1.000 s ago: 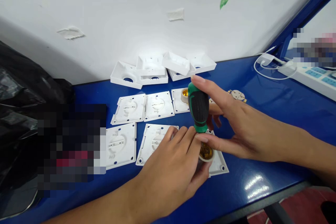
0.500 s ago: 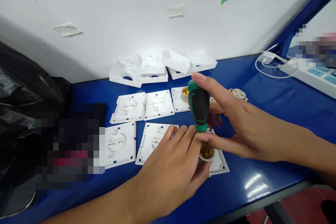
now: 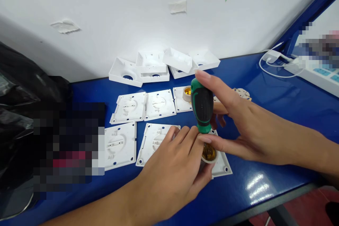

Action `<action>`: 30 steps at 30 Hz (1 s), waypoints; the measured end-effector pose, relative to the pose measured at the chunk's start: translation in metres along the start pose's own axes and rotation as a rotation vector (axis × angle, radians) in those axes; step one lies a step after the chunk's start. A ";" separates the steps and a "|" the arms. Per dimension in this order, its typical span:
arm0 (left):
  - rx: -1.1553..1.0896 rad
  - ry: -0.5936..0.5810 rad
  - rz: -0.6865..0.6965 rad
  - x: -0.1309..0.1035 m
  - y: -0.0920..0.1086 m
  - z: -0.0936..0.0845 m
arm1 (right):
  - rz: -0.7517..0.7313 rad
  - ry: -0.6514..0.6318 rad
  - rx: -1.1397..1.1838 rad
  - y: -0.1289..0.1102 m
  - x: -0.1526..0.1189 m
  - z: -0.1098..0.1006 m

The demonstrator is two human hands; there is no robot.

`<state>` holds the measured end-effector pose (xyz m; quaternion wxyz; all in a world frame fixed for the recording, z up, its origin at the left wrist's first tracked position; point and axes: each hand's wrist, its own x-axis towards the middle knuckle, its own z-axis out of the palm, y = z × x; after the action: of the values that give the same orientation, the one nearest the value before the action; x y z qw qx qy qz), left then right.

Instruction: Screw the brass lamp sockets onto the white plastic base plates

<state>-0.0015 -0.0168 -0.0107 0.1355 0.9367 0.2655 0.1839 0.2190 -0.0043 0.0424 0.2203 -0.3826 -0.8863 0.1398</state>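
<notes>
My right hand (image 3: 238,123) grips a screwdriver (image 3: 202,107) with a green and black handle, held upright. The index finger lies on the handle's top and the thumb is at its lower end. Below it is a lamp holder (image 3: 209,152) with a brass-coloured inside, on a white square base plate (image 3: 224,167). My left hand (image 3: 174,164) is closed round the lamp holder's left side, its fingertips beside the screwdriver's lower end. The screwdriver's tip is hidden behind my fingers. Another base plate (image 3: 148,141) lies partly under my left hand.
More white plates (image 3: 128,107) lie in rows, one with a lamp holder (image 3: 187,93). White box covers (image 3: 124,72) are piled against the wall. Round pale parts (image 3: 242,93) lie beyond my right hand. A power strip (image 3: 320,74) with white cables is at right, a black bag (image 3: 23,77) at left.
The view has shifted slightly. Both hands keep the same grip on the screwdriver and lamp holder; any turn of the handle is too small to make out.
</notes>
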 end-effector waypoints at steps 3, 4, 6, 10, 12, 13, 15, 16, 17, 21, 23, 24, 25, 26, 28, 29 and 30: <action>0.002 -0.007 -0.005 0.000 0.000 0.000 | -0.004 -0.008 0.010 -0.001 0.000 0.000; 0.001 -0.006 -0.005 0.000 0.000 0.000 | -0.002 -0.009 0.012 -0.001 0.000 0.001; -0.003 -0.007 -0.006 0.000 0.000 0.000 | 0.001 -0.012 0.009 -0.001 -0.001 0.001; -0.007 -0.006 -0.002 0.001 0.000 -0.001 | -0.004 -0.008 -0.004 0.000 0.000 0.001; -0.002 -0.002 -0.001 0.002 0.000 -0.001 | -0.009 -0.004 0.001 0.000 0.000 0.001; 0.001 -0.002 -0.002 0.002 0.000 -0.001 | -0.010 -0.006 0.005 0.000 0.001 0.001; 0.005 -0.003 -0.004 0.002 0.000 -0.001 | -0.010 -0.016 0.018 0.000 0.001 0.000; 0.007 -0.004 -0.005 0.002 0.000 -0.001 | -0.007 -0.021 0.022 0.000 0.001 0.000; 0.009 -0.003 -0.004 0.002 0.000 -0.001 | -0.010 -0.026 0.025 0.000 0.001 -0.001; 0.005 0.001 -0.004 0.002 0.001 -0.001 | -0.011 -0.026 0.032 0.000 0.002 -0.001; -0.008 -0.013 -0.008 0.002 0.001 -0.001 | -0.011 -0.022 0.037 0.000 0.002 0.000; -0.014 -0.019 -0.010 0.002 0.001 -0.002 | -0.006 -0.024 0.038 0.001 0.002 0.000; -0.020 -0.024 -0.010 0.002 0.001 -0.002 | -0.006 -0.025 0.041 0.001 0.001 0.001; -0.028 -0.029 -0.012 0.002 0.001 -0.002 | -0.003 -0.030 0.045 0.001 0.000 0.001; -0.042 -0.037 -0.015 0.003 0.001 -0.002 | 0.000 -0.030 0.052 0.002 -0.001 0.001; -0.045 -0.038 -0.016 0.003 0.001 -0.003 | 0.003 -0.032 0.047 0.002 -0.001 0.000; -0.048 -0.037 -0.017 0.003 0.001 -0.003 | 0.003 -0.030 0.037 0.002 -0.002 0.000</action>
<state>-0.0001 -0.0156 -0.0069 0.1643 0.9342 0.2662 0.1715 0.2212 -0.0043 0.0409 0.2136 -0.3778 -0.8862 0.1623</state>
